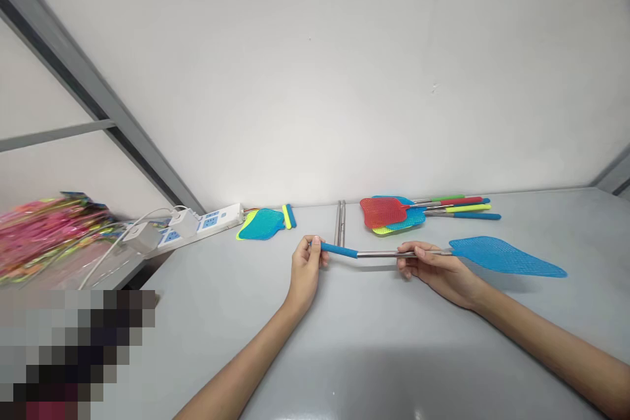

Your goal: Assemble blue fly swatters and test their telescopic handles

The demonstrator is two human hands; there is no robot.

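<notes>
A blue plastic fly swatter (504, 256) is held level above the grey table top (344, 341), its mesh head pointing right. My left hand (305, 269) is closed around the blue grip (338, 250) at the handle's far end. My right hand (433, 269) grips the steel shaft (378, 254) close to the head. Just beyond the shaft lie two bare steel rods (339, 223), upright in the view. A heap of red, blue and yellow swatters (388, 213) with coloured grips lies past my right hand.
A teal and yellow swatter head (260, 224) lies at the table's back edge, beside a white power strip (211, 223) with white plugs and cables. A pink packaged bundle (49, 233) sits blurred at the left. A white wall (315, 79) rises behind the table.
</notes>
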